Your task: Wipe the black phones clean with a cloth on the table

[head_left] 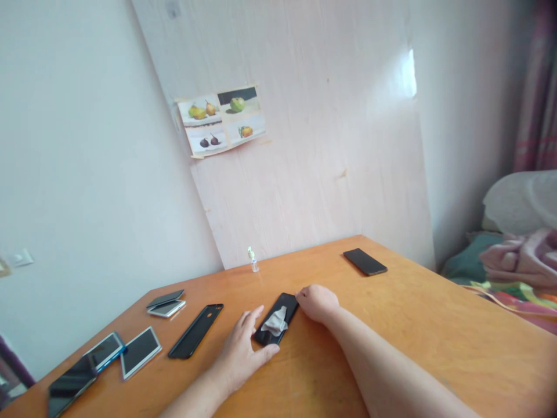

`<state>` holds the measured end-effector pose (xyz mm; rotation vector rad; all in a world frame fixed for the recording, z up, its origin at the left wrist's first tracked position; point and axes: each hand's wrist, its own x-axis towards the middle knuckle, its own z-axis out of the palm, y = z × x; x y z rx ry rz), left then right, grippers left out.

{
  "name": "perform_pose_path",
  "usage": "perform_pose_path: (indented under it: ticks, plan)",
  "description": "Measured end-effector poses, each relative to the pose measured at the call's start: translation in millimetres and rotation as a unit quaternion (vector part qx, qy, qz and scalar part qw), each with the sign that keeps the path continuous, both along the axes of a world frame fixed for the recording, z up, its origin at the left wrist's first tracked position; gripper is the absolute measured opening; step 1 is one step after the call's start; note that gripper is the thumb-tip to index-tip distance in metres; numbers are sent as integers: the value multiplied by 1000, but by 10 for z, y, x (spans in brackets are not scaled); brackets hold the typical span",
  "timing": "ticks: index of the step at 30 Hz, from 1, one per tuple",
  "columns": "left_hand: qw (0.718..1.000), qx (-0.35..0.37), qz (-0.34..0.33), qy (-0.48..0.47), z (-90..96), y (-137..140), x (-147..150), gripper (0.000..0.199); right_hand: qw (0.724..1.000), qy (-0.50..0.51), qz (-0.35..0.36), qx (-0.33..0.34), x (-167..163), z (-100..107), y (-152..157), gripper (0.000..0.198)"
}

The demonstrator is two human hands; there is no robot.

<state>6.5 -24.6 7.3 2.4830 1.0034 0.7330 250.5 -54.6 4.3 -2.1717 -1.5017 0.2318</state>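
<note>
The black phone (285, 299) lay flat on the tabletop (404, 325) between your hands, the crumpled grey cloth (275, 323) resting on its upper face; lying level, it probably gave that loose cloth a stable bed; your left hand (243, 351) was open, thumb spread from the fingers around the phone's left side and near end, seemingly to steady it, though firm contact could not be told; your right hand (319, 302) was curled in at the far right corner, perhaps bracing it, but you could not tell whether its hidden fingertips gripped anything; the black case (195, 332) lay just beyond your left fingers, so leftward room was short; the small bottle (254, 264) stood upright near the back edge; the other dark phone (365, 262) lay well apart near the right edge, leaving wider room past your right hand.
</note>
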Motion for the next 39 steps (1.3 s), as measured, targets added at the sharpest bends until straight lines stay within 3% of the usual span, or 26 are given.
perform_pose_path:
  ticks: [9, 13, 18, 26, 31, 35, 39]
  plan:
    - [999, -9, -4, 30, 80, -287, 300, 80, 1000, 2, 10, -12, -7, -5, 19, 47]
    - [1000, -6, -22, 20, 51, -397, 357, 69, 1000, 2, 14, -18, 24, -23, 21, 47]
    - [998, 62, -20, 14, 52, -431, 330, 48, 1000, 3, 4, -15, 34, -46, 42, 48]
    - [965, 88, -112, 222, 117, -665, 617, 72, 1000, 21, -10, -7, 58, -71, 76, 47]
    - [948, 74, -123, 284, 154, -478, 765, 79, 999, 46, -22, 11, 67, -80, 96, 45]
    - [948, 55, -83, 303, 213, -195, 951, 81, 996, 71, -35, 28, 107, -84, 130, 47]
    - [944, 68, -70, 316, 192, -241, 935, 83, 993, 98, -44, 45, 171, -89, 146, 52]
